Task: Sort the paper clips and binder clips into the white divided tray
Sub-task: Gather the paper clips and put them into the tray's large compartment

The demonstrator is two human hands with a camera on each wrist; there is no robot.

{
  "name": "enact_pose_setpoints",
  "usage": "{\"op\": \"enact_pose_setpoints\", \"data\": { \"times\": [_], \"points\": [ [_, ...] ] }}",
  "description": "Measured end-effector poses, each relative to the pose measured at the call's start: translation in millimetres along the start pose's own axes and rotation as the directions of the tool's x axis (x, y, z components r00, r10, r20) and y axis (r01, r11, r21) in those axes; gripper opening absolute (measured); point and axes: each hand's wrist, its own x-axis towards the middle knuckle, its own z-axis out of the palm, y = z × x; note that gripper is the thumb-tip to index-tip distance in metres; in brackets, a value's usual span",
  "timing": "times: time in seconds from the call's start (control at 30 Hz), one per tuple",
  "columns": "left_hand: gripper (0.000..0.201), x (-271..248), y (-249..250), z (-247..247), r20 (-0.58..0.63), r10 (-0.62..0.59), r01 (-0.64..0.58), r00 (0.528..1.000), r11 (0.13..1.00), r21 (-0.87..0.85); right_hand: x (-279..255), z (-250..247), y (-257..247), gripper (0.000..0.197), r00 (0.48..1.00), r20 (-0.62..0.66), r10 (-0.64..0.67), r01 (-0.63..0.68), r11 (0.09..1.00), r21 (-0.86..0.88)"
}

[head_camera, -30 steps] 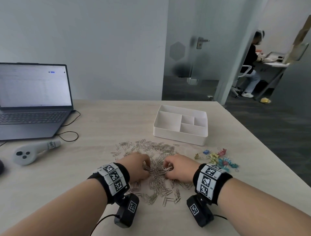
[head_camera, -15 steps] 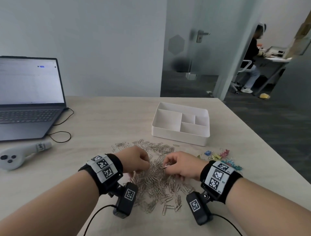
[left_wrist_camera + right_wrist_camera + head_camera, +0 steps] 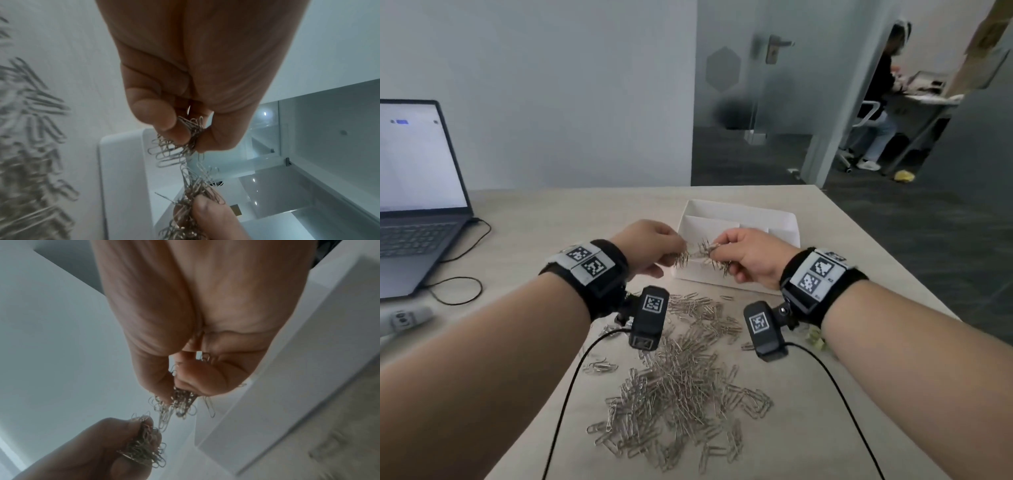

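Both hands hover over the near left part of the white divided tray [image 3: 774, 219]. My left hand [image 3: 678, 253] pinches a clump of silver paper clips [image 3: 682, 261]. My right hand [image 3: 717, 251] grips another clump [image 3: 705, 248], and the two clumps hang tangled together between the hands. The left wrist view shows thumb and fingers of the left hand [image 3: 191, 136] squeezing clips [image 3: 170, 154] above the tray's wall [image 3: 121, 162]. In the right wrist view the right hand [image 3: 180, 391] holds dangling clips [image 3: 180, 404]. A big pile of paper clips [image 3: 681, 387] lies on the table nearer me. The binder clips [image 3: 815, 337] are mostly hidden by my right wrist.
An open laptop [image 3: 414, 205] stands at the far left with a black cable [image 3: 458, 291] looping beside it. A grey controller [image 3: 404, 320] lies at the left edge. The table's right edge runs past the tray. A person [image 3: 880, 102] sits at a desk beyond the glass door.
Both hands have risen from the pile, each with a clump of paper clips, and have moved forward to above the tray. The camera has tilted down.
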Motion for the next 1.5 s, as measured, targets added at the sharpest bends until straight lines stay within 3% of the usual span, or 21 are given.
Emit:
{"op": "enact_pose_setpoints", "data": {
  "times": [0.23, 0.37, 0.47, 0.67, 0.87, 1.0, 1.17, 1.33, 1.43, 1.5],
  "points": [
    [0.006, 44.7, 20.6, 14.5, -0.166, -0.001, -0.009, 0.986, 0.998, -0.061, 45.8, -7.0, -9.1, 0.013, 0.979, -0.203, -0.006, -0.008, 0.997, -0.071],
    [0.005, 55.6, 16.1, 32.7, -0.15, -0.023, 0.01, 0.988, 0.996, -0.087, 56.3, -4.2, -2.4, 0.014, 0.961, -0.275, -0.02, -0.007, 0.995, -0.098],
    [0.01, 55.4, 14.2, 43.6, -0.101, -0.04, 0.028, 0.994, 0.992, -0.123, 57.7, -0.9, -2.0, 0.015, 0.968, -0.25, -0.036, 0.014, 0.996, -0.088],
    [0.016, 45.3, 15.2, 42.3, -0.109, 0.015, -0.02, 0.994, 0.999, -0.041, 47.0, 10.7, -1.4, 0.01, 0.983, -0.177, -0.039, 0.029, 0.998, -0.062],
    [0.02, 10.4, 15.6, 26.4, -0.141, 0.038, -0.034, 0.989, 0.999, 0.03, 16.1, 2.8, -4.1, 0.017, 0.953, -0.267, -0.14, 0.136, 0.99, -0.032],
    [0.018, -23.7, -1.8, 16.1, -0.203, 0.051, -0.033, 0.978, 0.995, 0.089, -17.2, -3.9, 8.5, 0.017, 0.938, -0.325, -0.12, 0.128, 0.992, 0.004],
    [0.029, -66.2, -41.3, -4.5, -0.242, -0.047, 0.128, 0.969, 0.936, 0.329, -61.8, 12.9, 42.1, 0.021, 0.955, -0.292, -0.051, 0.04, 0.998, -0.045],
    [0.052, -93.3, -86.9, -30.2, -0.292, -0.206, 0.295, 0.934, 0.905, 0.306, -89.8, 35.3, 66.3, 0.018, 0.96, -0.258, -0.107, 0.058, 0.98, -0.188],
    [0.054, -102.0, -105.2, -32.1, -0.283, -0.235, 0.329, 0.93, 0.877, 0.351, -100.2, 46.8, 68.6, 0.022, 0.969, -0.229, -0.09, 0.027, 0.964, -0.265],
    [0.047, -106.3, -109.1, -24.6, -0.259, -0.216, 0.319, 0.941, 0.82, 0.475, -106.6, 56.0, 66.9, 0.032, 0.984, -0.163, -0.074, 0.013, 0.937, -0.349]
  ]
}}
